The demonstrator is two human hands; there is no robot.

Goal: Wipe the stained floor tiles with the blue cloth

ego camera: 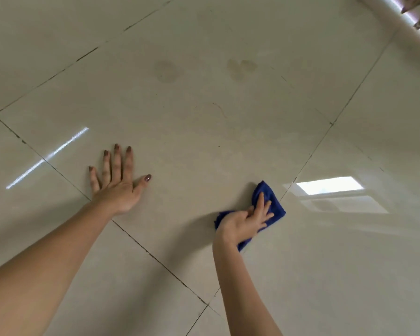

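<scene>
A blue cloth [270,194] lies bunched on a glossy beige floor tile [192,132], close to the tile's right grout line. My right hand [246,220] presses down on it with straight, spread fingers, covering its middle. My left hand [118,180] lies flat on the same tile at the left, fingers spread, holding nothing. Two faint stains sit farther up the tile: a greyish one [166,72] and a yellowish one [240,67]. A thin curved mark [220,109] shows below them.
Dark grout lines [155,259] divide the large tiles. A pale skirting edge [398,19] runs across the top right corner. Bright light reflections lie on the floor at the left [49,156] and at the right [330,185].
</scene>
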